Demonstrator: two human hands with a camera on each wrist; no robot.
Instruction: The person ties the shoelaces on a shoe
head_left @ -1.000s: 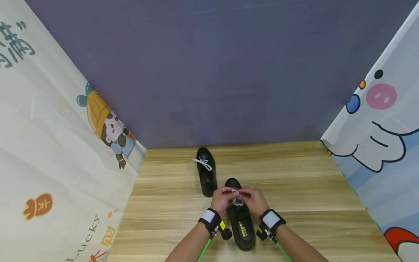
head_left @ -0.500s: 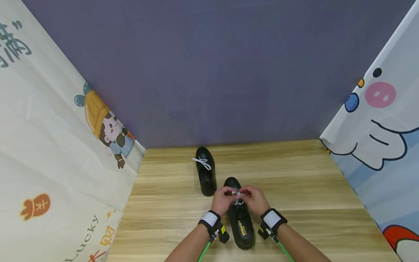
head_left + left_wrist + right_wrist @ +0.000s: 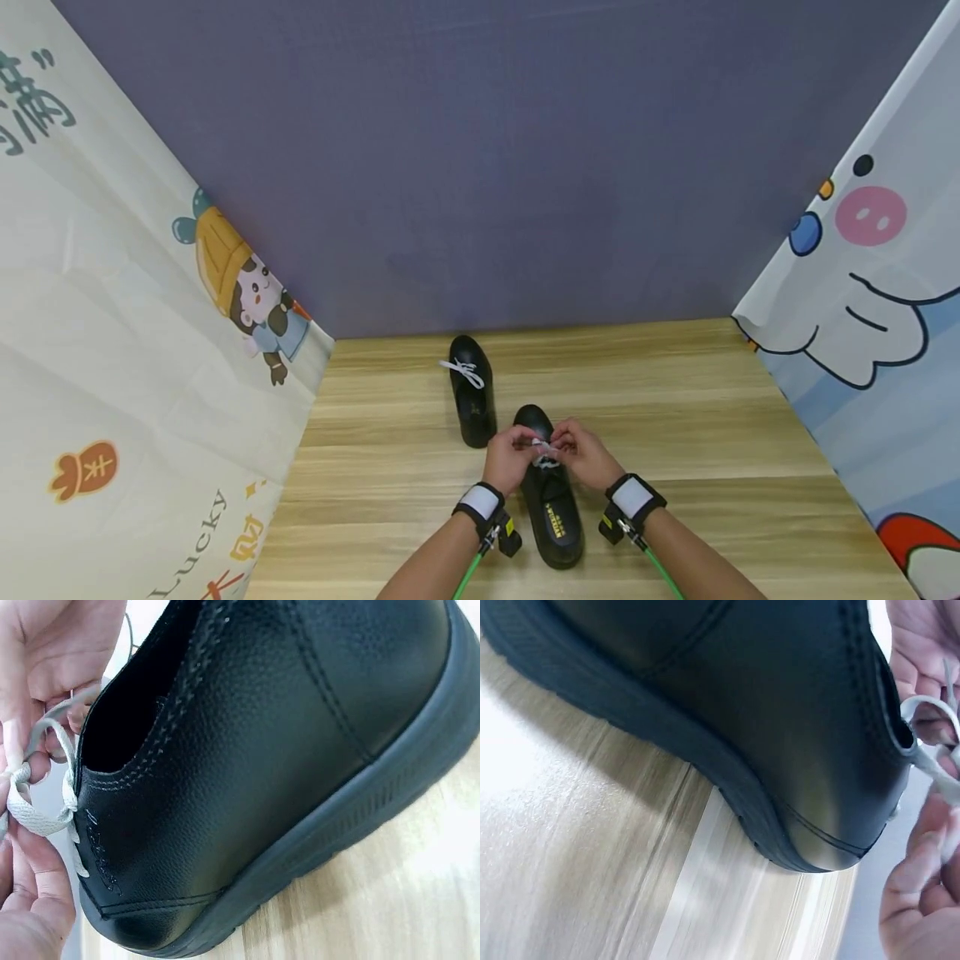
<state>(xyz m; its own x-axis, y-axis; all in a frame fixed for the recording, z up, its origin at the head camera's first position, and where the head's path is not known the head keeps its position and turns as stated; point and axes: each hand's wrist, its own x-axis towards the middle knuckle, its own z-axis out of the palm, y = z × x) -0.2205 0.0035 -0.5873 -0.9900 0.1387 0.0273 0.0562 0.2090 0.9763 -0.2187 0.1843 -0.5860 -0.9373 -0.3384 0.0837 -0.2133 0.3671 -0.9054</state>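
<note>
While my left hand (image 3: pixel 510 458) and right hand (image 3: pixel 591 458), close together, pinch the looped white lace (image 3: pixel 37 820) above the nearer black shoe (image 3: pixel 552 510), uneven tugging could undo it.

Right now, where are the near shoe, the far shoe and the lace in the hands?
Near shoe (image 3: pixel 554 507), head view: on its insole.
Far shoe (image 3: pixel 473 407), head view: on its insole.
Lace (image 3: pixel 36 820), left wrist view: on the loop's lower strand.
</note>
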